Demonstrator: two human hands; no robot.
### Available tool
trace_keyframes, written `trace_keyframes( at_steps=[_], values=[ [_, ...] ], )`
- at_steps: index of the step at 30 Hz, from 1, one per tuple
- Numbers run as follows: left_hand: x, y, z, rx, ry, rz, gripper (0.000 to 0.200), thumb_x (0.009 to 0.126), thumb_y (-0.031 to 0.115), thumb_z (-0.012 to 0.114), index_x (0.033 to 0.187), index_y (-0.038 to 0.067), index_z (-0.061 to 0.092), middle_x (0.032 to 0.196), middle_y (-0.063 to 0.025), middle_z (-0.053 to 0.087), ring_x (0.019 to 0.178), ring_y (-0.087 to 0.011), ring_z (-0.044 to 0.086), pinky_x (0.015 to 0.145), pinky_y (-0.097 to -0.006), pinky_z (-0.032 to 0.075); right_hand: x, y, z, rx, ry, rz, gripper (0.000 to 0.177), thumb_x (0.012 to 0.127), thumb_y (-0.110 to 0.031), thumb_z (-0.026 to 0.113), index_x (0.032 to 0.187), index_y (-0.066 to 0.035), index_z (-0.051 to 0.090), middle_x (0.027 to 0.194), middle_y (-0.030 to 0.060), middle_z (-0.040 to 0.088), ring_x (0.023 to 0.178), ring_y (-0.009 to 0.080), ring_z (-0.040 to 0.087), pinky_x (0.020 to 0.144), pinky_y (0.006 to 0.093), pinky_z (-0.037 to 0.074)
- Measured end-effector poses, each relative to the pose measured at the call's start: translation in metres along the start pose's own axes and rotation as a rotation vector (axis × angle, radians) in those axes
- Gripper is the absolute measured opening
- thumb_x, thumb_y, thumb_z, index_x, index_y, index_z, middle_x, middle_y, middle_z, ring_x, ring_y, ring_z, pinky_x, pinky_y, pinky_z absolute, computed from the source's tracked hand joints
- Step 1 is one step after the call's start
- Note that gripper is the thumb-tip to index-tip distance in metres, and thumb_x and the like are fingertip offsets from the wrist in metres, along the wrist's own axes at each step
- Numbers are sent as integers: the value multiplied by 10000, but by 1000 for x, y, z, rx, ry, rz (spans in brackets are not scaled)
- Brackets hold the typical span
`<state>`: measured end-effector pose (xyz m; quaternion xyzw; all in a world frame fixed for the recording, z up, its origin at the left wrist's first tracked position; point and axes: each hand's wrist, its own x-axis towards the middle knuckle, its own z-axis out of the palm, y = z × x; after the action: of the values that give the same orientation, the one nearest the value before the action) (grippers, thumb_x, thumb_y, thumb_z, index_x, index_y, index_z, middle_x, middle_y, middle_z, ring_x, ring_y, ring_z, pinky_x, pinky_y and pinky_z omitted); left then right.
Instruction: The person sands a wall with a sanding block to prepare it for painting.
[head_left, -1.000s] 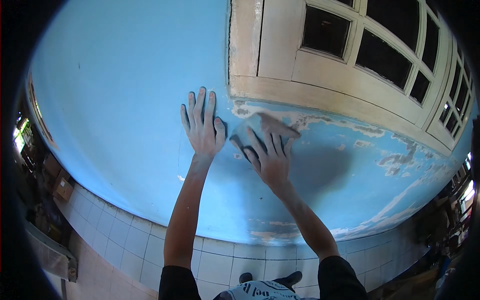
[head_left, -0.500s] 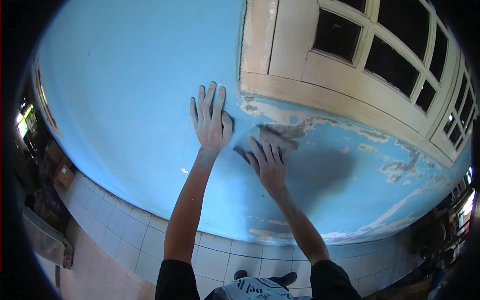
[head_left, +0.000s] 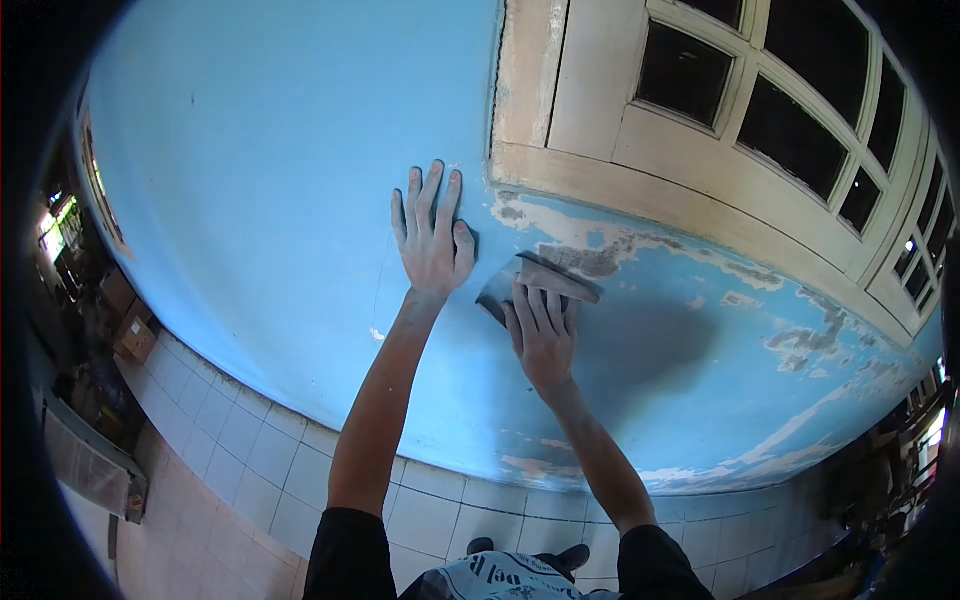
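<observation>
Your right grip (head_left: pixel 546 348) held a sandpaper sheet (head_left: pixel 560 281) under flattened fingers (head_left: pixel 540 312) against the blue wall (head_left: pixel 270 220), one edge lifted over the fingertips. Your left grip (head_left: pixel 432 250), splayed wide, rested on the wall just up and left. Above the right grip lay a peeled patch (head_left: pixel 585 260); beyond, the cream window frame (head_left: pixel 680 200).

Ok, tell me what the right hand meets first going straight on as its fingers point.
The right hand, with its greyish sheet, would probably cross the peeled patch first, then meet the window frame; how far the frame stands out is unclear.
</observation>
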<state>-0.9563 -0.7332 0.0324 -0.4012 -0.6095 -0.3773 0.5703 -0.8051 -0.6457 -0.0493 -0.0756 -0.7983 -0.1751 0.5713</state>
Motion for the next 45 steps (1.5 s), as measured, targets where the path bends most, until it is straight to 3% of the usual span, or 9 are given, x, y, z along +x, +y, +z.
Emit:
trace_keyframes(
  at_steps=[7, 16, 19, 22, 26, 29, 35, 37, 45],
  values=[
    [-2, 0, 0, -7, -10, -8, 471, 952, 264, 283, 1361, 59, 398, 1410, -169, 375, 1330, -374, 297, 1068, -555, 164, 25, -10, 3, 268, -111, 10, 548, 881, -444, 543, 1269, -57, 526, 1237, 118, 543, 1182, 253, 473, 929, 459, 358],
    [-2, 1, 1, -17, 21, -31, 459, 902, 208, 338, 1332, 98, 456, 1402, -134, 397, 1314, -354, 327, 1061, -559, 187, 62, -10, -3, -50, -151, 47, 466, 893, -366, 495, 1307, -152, 507, 1325, 12, 487, 1195, 208, 440, 998, 464, 298],
    [-3, 0, 1, -24, 24, -26, 456, 906, 212, 333, 1330, 101, 459, 1398, -131, 402, 1316, -349, 327, 1062, -556, 192, 67, -9, -6, -173, -147, -30, 331, 857, -295, 543, 1132, -134, 634, 1317, -64, 496, 1185, 218, 430, 952, 595, 297],
    [-4, -1, 0, -9, -25, -10, 472, 940, 243, 290, 1356, 53, 407, 1416, -175, 365, 1338, -371, 284, 1069, -558, 157, -3, -13, 15, -51, -192, -83, 275, 843, -264, 565, 1054, -118, 665, 1318, -49, 498, 1181, 227, 432, 943, 636, 294],
    [-5, 0, -1, -11, -31, -9, 472, 945, 250, 283, 1357, 56, 407, 1416, -171, 366, 1340, -369, 282, 1069, -558, 156, 10, -16, 9, -53, -174, -56, 276, 838, -259, 579, 1055, -111, 664, 1317, -42, 496, 1177, 225, 434, 950, 657, 287],
    [-4, 1, 0, -15, -37, -20, 470, 948, 253, 275, 1351, 57, 416, 1417, -166, 366, 1341, -367, 280, 1066, -562, 162, 61, -17, -1, -102, -181, -48, 418, 870, -230, 535, 1273, -118, 528, 1374, -43, 445, 1179, 244, 410, 1005, 638, 217],
    [-2, 0, 0, -28, -37, -37, 467, 950, 262, 278, 1344, 61, 427, 1420, -161, 364, 1341, -368, 278, 1069, -560, 157, 20, -14, -2, -52, -224, -8, 411, 880, -245, 527, 1273, -124, 529, 1382, -39, 435, 1313, 249, 307, 1021, 648, 193],
    [-3, 0, 0, -59, 17, -40, 514, 833, 136, 390, 1344, 128, 454, 1409, -105, 397, 1324, -331, 325, 1065, -556, 197, 60, -14, -12, -109, -230, -9, 412, 872, -287, 543, 1254, -135, 551, 1363, -48, 452, 1283, 221, 349, 1013, 639, 219],
    [0, 0, 1, -54, -16, -54, 502, 862, 155, 359, 1357, 109, 427, 1421, -119, 376, 1335, -344, 301, 1078, -550, 162, 82, -12, -24, -163, -179, -37, 408, 854, -346, 580, 1207, -142, 589, 1304, -39, 514, 1273, 196, 381, 988, 665, 253]
  ],
)
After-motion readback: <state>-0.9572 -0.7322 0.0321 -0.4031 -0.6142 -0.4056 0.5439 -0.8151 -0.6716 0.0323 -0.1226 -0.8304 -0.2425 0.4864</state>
